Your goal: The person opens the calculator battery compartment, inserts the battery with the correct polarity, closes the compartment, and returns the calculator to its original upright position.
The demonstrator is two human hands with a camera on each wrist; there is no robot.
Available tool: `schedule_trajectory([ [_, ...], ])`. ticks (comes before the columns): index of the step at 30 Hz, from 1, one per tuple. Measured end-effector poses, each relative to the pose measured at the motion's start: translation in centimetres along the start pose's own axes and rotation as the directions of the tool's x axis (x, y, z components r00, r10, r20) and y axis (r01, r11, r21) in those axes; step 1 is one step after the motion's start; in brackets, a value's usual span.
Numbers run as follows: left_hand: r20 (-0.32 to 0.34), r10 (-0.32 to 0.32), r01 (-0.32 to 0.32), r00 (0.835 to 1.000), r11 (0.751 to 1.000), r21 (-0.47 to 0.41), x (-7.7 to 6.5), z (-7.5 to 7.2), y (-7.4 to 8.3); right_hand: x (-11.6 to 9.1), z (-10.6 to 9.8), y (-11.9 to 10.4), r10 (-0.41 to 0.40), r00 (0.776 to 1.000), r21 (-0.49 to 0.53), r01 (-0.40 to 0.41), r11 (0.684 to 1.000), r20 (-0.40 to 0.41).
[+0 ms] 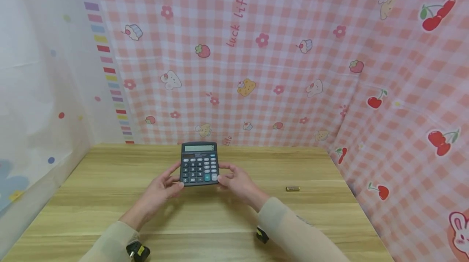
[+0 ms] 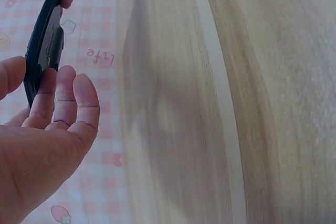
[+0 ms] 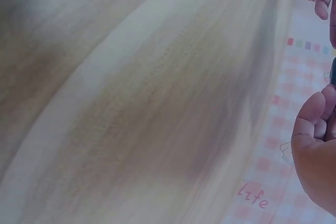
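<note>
A dark desk calculator (image 1: 199,170) is held up off the wooden table, its keys and screen facing the head camera. One digit, apparently a 5, stands at the right of its display (image 1: 199,148). My left hand (image 1: 157,192) grips the lower left edge, and my right hand (image 1: 239,183) pinches the lower right edge. In the left wrist view the calculator (image 2: 42,45) appears edge-on, between the left thumb and fingers. Only a sliver of the calculator (image 3: 334,71) shows in the right wrist view, beside the right hand (image 3: 315,145).
A small battery (image 1: 293,188) lies on the wooden table (image 1: 205,221), to the right of the right hand. Pink checked cloth (image 1: 256,66) hangs behind the table and along its right side. White cloth (image 1: 40,91) hangs on the left. Each wrist wears a dark device (image 1: 138,250).
</note>
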State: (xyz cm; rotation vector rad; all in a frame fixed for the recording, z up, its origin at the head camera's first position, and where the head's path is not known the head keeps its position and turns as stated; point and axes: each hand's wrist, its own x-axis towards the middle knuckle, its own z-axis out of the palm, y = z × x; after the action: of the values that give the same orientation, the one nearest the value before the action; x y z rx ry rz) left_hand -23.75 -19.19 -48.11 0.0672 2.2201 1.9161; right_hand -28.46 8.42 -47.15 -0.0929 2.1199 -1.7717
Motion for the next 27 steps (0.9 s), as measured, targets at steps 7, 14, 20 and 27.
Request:
schedule_trajectory([
  [7,0.012,0.025,-0.025,1.0,1.0,-0.012,-0.3,0.3,0.3,-0.5,-0.3,0.2,-0.042,0.999,0.023,0.042,0.999,0.005],
  [14,0.022,0.039,-0.038,0.999,0.999,-0.026,-0.4,0.7,0.5,-1.1,-0.8,0.3,-0.054,0.999,0.045,0.053,0.998,0.009],
  [20,0.02,0.043,-0.042,0.999,0.998,-0.038,-0.5,1.1,0.7,-1.7,-1.1,0.2,-0.064,0.998,0.05,0.063,0.997,0.008],
  [27,0.026,0.054,-0.053,0.998,0.998,-0.042,-0.5,1.4,0.8,-2.1,-1.4,0.3,-0.078,0.997,0.06,0.077,0.995,0.02],
])
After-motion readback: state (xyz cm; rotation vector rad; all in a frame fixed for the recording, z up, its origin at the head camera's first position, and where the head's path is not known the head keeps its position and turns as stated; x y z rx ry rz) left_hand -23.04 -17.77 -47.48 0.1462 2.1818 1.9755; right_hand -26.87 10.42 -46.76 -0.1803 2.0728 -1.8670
